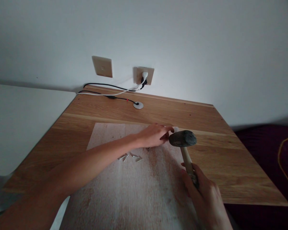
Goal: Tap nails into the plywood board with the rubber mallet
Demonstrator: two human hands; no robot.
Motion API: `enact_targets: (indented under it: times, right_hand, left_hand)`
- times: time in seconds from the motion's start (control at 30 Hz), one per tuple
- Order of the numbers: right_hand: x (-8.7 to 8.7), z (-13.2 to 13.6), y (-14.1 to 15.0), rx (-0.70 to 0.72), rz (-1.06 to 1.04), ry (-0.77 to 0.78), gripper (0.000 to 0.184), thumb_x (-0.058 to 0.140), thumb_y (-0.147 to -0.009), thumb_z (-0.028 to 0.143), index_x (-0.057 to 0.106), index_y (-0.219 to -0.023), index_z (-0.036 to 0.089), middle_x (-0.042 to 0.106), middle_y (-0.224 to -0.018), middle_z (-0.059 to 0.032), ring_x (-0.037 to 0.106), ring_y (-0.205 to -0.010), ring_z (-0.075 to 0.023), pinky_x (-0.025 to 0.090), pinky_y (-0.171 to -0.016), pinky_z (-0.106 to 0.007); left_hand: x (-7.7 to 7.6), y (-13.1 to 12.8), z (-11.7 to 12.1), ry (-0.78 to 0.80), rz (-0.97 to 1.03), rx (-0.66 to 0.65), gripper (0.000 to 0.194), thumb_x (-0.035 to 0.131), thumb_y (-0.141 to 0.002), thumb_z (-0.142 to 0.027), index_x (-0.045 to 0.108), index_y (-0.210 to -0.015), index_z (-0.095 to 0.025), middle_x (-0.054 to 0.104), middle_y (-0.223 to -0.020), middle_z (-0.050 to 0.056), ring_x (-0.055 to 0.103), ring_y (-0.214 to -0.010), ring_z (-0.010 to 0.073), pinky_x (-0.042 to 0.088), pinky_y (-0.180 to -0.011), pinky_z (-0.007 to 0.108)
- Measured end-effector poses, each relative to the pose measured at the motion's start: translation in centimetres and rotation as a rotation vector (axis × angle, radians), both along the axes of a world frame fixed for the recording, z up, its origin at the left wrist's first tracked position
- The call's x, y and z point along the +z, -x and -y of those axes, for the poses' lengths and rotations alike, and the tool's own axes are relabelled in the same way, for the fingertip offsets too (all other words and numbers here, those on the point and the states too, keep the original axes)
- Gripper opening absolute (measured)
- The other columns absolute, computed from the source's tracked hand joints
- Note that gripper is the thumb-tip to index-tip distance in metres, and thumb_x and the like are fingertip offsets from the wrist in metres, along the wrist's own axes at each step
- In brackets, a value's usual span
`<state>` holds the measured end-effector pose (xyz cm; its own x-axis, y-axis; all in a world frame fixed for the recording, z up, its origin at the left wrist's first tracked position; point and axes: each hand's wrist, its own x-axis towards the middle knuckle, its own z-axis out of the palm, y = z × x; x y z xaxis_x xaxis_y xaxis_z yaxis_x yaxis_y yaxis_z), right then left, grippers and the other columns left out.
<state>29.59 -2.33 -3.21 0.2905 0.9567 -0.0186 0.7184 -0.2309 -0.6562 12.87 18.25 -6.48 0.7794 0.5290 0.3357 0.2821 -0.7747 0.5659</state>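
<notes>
My right hand is wrapped around the pale wooden handle of a hammer. The hammer's dark, blunt head is raised just right of my left hand, and its handle slants up and away from me. My left hand rests near the far right corner of a worn whitish board. Its fingers are curled together; anything between them is hidden by the hand and the hammer head. Several small shiny metal pins lie loose on the board below my left wrist. Small dark holes show near the board's far edge.
The board lies on a wooden tabletop against a white wall. Black and white cables run along the back from a wall socket and a round cable grommet. A white panel borders the left; dark purple fabric lies right.
</notes>
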Motion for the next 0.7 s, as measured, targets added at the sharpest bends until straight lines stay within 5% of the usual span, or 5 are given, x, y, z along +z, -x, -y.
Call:
enact_targets:
  times: [0.17, 0.47, 0.7]
  right_hand:
    - [-0.01, 0.01, 0.26, -0.025, 0.009, 0.013, 0.039, 0.052, -0.099, 0.057, 0.072, -0.108, 0.025, 0.058, -0.054, 0.0047, 0.061, -0.047, -0.0230, 0.045, -0.055, -0.032]
    - [-0.39, 0.09, 0.32, -0.035, 0.012, -0.022, 0.033, 0.052, -0.099, 0.054, 0.071, -0.105, 0.028, 0.073, -0.068, -0.0007, 0.073, -0.060, -0.0272, 0.047, -0.059, -0.033]
    - [0.01, 0.08, 0.34, -0.056, 0.033, 0.038, 0.039, 0.051, -0.097, 0.058, 0.071, -0.110, 0.026, 0.070, -0.065, -0.0005, 0.068, -0.055, -0.0266, 0.046, -0.060, -0.034]
  left_hand:
    - [0.06, 0.02, -0.06, 0.040, 0.034, -0.044, 0.039, 0.065, -0.090, -0.005, 0.063, -0.127, -0.017, 0.080, -0.108, 0.007, 0.074, -0.104, 0.0209, 0.054, -0.099, 0.036]
    - [-0.09, -0.02, -0.26, -0.047, -0.014, -0.029, 0.015, 0.070, -0.094, -0.012, 0.070, -0.108, -0.018, 0.079, -0.108, 0.008, 0.072, -0.107, 0.0239, 0.053, -0.099, 0.039]
    - [-0.22, 0.02, -0.19, -0.100, -0.053, 0.011, 0.015, 0.074, -0.094, -0.018, 0.071, -0.109, -0.016, 0.075, -0.114, 0.010, 0.068, -0.117, 0.0260, 0.049, -0.105, 0.041]
